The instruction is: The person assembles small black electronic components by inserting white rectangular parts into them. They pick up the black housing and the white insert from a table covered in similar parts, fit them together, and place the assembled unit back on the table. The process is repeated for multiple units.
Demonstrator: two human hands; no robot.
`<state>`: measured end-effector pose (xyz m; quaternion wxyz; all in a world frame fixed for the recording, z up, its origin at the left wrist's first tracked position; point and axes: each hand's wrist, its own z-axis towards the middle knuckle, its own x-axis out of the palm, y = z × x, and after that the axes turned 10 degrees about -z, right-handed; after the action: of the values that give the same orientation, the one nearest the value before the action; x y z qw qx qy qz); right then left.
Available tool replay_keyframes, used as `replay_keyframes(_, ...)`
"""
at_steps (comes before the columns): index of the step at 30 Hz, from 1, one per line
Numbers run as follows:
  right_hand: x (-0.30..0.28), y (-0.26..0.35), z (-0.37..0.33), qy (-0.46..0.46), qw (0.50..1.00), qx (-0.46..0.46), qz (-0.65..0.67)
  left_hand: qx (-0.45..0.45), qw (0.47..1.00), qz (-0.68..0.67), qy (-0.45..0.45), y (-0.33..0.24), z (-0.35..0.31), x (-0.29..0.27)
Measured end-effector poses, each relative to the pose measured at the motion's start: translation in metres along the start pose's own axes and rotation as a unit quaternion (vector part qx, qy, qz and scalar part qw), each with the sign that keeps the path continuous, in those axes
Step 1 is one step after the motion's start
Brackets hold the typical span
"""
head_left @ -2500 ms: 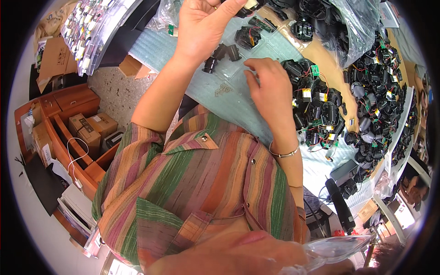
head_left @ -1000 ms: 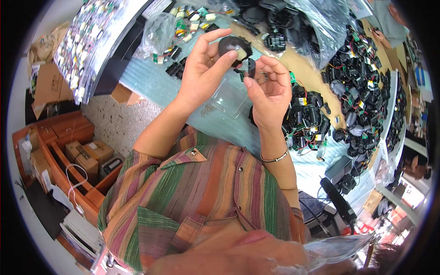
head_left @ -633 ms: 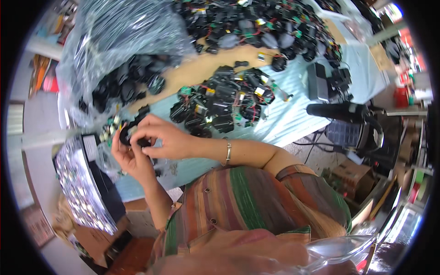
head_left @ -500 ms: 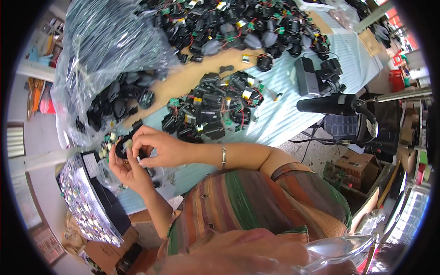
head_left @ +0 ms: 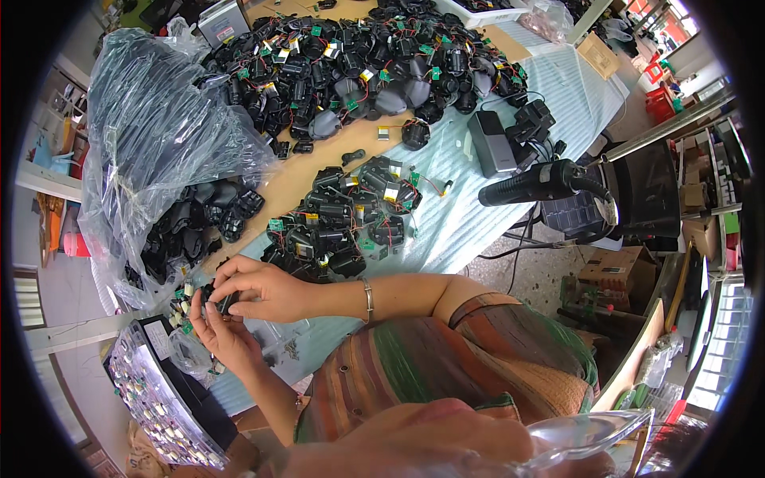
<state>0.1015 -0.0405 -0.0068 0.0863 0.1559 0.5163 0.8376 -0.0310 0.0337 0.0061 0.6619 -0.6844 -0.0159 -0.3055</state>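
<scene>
Both of my hands are together at the left side of the table, fingers closed around one small black plastic part (head_left: 209, 293). My right hand (head_left: 267, 291) reaches across with its fingertips bent over the part, and my left hand (head_left: 226, 338) grips it from below. The fingers cover most of it, so its exact kind is hidden. Just beside the hands lie small whitish components (head_left: 180, 301) and a clear plastic bag (head_left: 191, 354). A cluster of black housings (head_left: 351, 209) with green boards, red wires and small silver-yellow batteries lies beyond my right forearm.
A large heap of similar wired black housings (head_left: 351, 80) spreads across the far table. Clear plastic sheeting (head_left: 159, 143) covers the far left, with black shells (head_left: 203, 215) at its edge. A tray of small components (head_left: 163, 402) stands near left. To the right are a black box (head_left: 492, 143) and a black cylindrical tool (head_left: 532, 183).
The view has shifted, so the table's things sit lower and more to the left. My fingers have closed further over the black part, whose round opening and pale piece showed before.
</scene>
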Motion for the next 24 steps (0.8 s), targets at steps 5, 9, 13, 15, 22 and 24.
replay_keyframes(5,-0.001,0.007,-0.002,-0.021,0.982,-0.07,-0.175,0.001,0.999,-0.034,0.003,0.005,-0.001,0.002)
replay_keyframes(9,-0.003,0.003,0.001,-0.057,0.932,-0.173,-0.312,-0.033,0.995,-0.079,0.055,0.007,0.003,-0.016)
replay_keyframes(13,-0.005,-0.001,0.0,-0.032,0.933,-0.136,-0.331,-0.038,0.997,-0.07,-0.021,0.008,-0.003,0.01)
replay_keyframes(15,-0.008,-0.005,0.004,-0.049,0.887,-0.205,-0.41,-0.053,0.994,-0.099,0.004,0.01,-0.007,0.005)
replay_keyframes(22,-0.006,0.01,0.004,-0.077,0.931,-0.124,-0.334,-0.02,0.99,-0.13,0.043,0.008,-0.015,0.023)
replay_keyframes(24,-0.005,0.009,0.003,-0.071,0.932,-0.126,-0.333,-0.02,0.991,-0.125,0.046,0.005,-0.017,0.025)
